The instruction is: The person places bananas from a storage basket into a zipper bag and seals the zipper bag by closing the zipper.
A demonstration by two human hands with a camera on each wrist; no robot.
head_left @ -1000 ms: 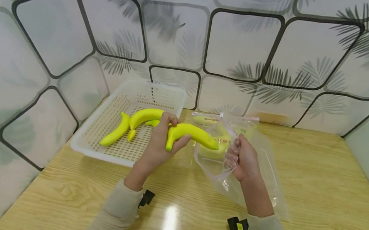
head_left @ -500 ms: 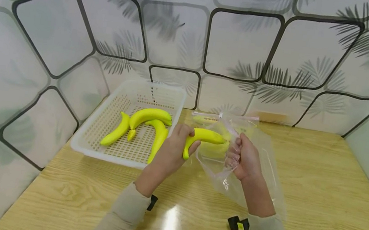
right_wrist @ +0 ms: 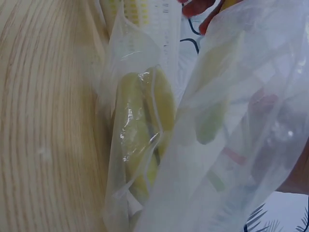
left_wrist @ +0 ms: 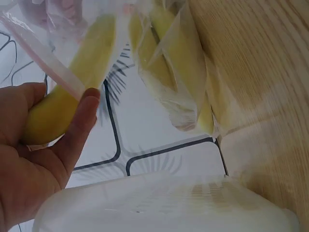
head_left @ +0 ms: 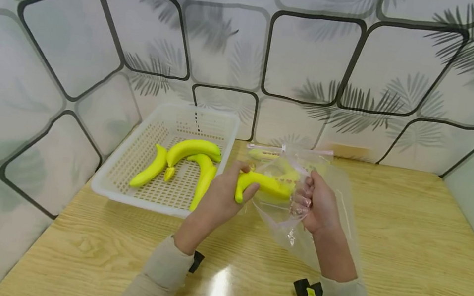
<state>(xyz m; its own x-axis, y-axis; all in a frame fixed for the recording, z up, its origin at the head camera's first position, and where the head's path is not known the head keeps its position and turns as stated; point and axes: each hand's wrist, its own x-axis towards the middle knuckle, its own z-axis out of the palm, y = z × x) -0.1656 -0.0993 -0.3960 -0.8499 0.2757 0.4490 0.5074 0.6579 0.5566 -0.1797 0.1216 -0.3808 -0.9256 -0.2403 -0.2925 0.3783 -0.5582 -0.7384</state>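
My left hand [head_left: 223, 193] grips a yellow banana [head_left: 259, 184] by its stem end, and the far end of the fruit sits inside the mouth of a clear zip bag [head_left: 298, 226]. My right hand [head_left: 317, 203] pinches the bag's rim and holds it up off the wooden table [head_left: 408, 250]. In the left wrist view the held banana [left_wrist: 72, 96] passes under the bag's pink zip strip, with more bananas [left_wrist: 169, 72] inside the bag. The right wrist view shows the bagged bananas [right_wrist: 142, 130] through the plastic.
A white perforated basket [head_left: 125, 178] stands at the table's back left with three bananas [head_left: 187, 149] in it. Patterned white wall panels close off the back and left sides. Bare wood lies to the right and front.
My left hand carried the banana rightwards from above the basket edge and pushed its tip into the bag's mouth. The right hand kept holding the bag, shifting slightly.
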